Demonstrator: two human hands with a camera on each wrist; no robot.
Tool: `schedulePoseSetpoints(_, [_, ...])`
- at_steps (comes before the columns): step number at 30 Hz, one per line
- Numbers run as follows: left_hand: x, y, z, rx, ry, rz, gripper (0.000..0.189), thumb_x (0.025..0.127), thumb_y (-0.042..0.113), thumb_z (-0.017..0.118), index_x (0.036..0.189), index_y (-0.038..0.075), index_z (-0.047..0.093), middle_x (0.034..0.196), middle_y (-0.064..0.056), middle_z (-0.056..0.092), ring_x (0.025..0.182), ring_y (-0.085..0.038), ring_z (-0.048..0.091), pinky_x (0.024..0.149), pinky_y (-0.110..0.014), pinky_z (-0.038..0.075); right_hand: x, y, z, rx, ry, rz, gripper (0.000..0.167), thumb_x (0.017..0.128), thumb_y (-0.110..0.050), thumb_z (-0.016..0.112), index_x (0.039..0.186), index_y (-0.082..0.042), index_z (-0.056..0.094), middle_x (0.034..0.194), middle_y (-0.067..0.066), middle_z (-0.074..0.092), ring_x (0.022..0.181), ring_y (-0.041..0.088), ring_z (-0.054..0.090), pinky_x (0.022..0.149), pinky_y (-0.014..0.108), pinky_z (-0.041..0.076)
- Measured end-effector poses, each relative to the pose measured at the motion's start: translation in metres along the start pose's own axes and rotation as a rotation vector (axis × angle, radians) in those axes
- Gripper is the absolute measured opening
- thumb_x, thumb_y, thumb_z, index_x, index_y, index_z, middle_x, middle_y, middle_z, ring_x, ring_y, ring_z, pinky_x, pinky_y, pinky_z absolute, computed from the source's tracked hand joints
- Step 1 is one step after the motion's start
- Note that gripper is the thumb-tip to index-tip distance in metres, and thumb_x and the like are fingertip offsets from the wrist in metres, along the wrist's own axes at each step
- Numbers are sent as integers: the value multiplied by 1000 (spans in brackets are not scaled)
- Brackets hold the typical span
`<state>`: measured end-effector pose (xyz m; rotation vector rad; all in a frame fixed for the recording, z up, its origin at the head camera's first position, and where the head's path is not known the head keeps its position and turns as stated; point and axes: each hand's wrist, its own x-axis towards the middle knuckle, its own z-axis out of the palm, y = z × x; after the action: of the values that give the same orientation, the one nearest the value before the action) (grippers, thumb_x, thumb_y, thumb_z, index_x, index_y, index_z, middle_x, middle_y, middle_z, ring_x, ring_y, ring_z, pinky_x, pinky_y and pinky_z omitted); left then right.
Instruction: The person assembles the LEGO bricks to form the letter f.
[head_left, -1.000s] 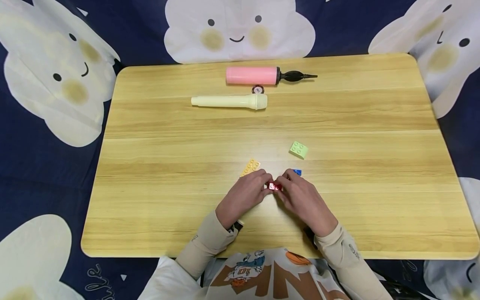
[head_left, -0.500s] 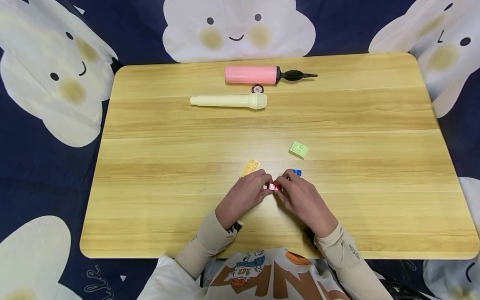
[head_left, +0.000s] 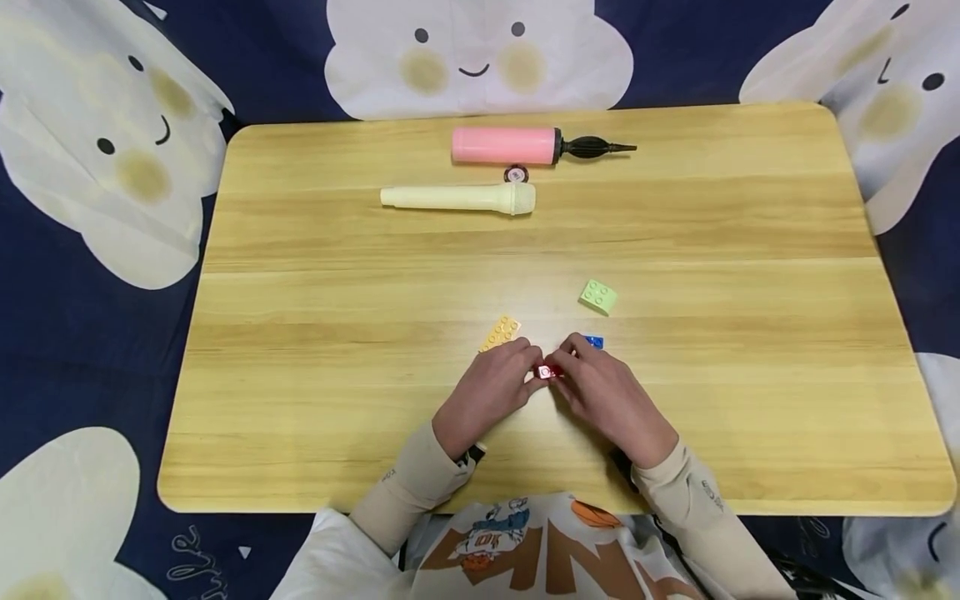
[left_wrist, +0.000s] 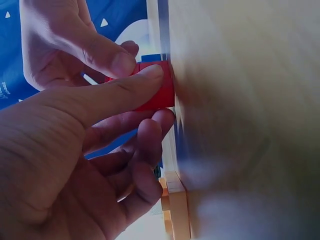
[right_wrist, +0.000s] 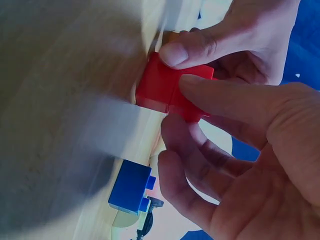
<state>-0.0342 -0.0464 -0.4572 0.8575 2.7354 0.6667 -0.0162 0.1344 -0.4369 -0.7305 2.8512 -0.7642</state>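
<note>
At the lower centre of the head view, a glossy red plastic toy block piece, crossed by a seam (right_wrist: 162,89), is pinched from both sides: its left end by the thumb and fingers of the left hand (head_left: 491,385), its right end by those of the right hand (head_left: 611,398). Both grips are narrow. The piece is held low over the pale wood-grain tabletop (head_left: 337,308); whether the surface is touched cannot be told. Just above the left hand, a yellow-orange studded plastic block (head_left: 502,332) is seen; just above the right hand, a blue studded plastic block (head_left: 594,342) is partly hidden. Farther up, right of centre, a light-green four-studded plastic block (head_left: 598,297) is placed. At the upper centre, a cream microphone-shaped object (head_left: 457,197), a small dark round disc (head_left: 516,173) and a pink cylindrical pump with a black nozzle (head_left: 504,145) are laid out.
</note>
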Motion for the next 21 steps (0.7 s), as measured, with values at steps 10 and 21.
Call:
schedulePoseSetpoints(10, [-6,2,1,50,36,6,23,86,30,80,90,10,69,76,4,58,65,-7,50,58,-18,43,4,-4,-5,127,-93,-15,49,85,-1,77,130,4,58,109,11,65,94,21,62,83,39,54])
schedulePoseSetpoints(21, [-18,4,-7,-100,6,-77,34,85,30,81,104,7,64,85,0,66,73,-9,60,63,-23,50,7,10,-22,155,-82,-38,66,82,13,72,142,6,44,119,24,64,107,38,65,88,49,54])
